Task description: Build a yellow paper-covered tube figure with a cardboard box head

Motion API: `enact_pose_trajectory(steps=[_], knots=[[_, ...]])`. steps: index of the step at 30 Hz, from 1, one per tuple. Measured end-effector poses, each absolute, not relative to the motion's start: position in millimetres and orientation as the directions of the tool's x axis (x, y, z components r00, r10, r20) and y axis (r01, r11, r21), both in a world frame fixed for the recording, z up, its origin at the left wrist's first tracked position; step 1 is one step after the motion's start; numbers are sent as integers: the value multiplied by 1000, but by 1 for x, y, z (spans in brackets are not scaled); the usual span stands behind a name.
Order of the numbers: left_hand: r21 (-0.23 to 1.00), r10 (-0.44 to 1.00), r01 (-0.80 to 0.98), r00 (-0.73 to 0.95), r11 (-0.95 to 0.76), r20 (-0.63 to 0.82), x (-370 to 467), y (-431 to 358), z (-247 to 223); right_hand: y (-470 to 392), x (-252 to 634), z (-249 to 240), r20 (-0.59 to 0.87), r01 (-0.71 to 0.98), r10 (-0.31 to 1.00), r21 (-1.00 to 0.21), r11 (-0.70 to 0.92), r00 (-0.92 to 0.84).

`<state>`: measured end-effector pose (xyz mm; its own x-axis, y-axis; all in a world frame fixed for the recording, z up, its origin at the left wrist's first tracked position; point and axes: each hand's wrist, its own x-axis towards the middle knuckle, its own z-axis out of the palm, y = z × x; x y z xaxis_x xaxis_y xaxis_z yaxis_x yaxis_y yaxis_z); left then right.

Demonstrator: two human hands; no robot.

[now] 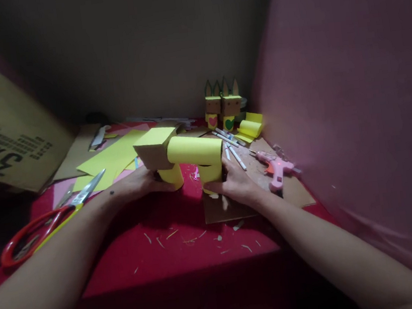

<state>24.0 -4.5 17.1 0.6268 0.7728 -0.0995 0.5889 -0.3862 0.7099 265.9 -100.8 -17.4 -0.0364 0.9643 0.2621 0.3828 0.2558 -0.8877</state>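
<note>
A paper figure stands in the middle, made of a yellow tube lying sideways, a boxy brown head with a yellow top at its left end, and upright yellow tubes below as legs. My left hand grips the left leg tube under the head, fingers partly hidden. Around the right leg tube my right hand is closed, thumb in front. That leg is over a brown cardboard piece.
Red-handled scissors and yellow sheets lie left, near a large cardboard box. A pink glue gun, several markers and a curled yellow paper are right. Two small figures stand behind. Scraps dot the red cloth.
</note>
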Motion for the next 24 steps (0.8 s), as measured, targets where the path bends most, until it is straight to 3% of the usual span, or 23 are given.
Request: enact_pose_trajectory(steps=[5, 9, 18, 24], knots=[[748, 773, 551, 629, -369, -81, 24, -5, 14, -99, 266, -17, 217, 306, 973, -924, 230, -77], [786, 726, 504, 680, -357, -106, 23, -3, 9, -96, 267, -18, 175, 376, 979, -905, 201, -102], [808, 716, 483, 689, -337, -114, 19, 1, 9, -99, 268, -13, 297, 388, 945, -862, 327, -137], [875, 680, 400, 723, -273, -119, 16, 4, 8, -102, 269, -9, 208, 363, 971, -901, 237, -117]])
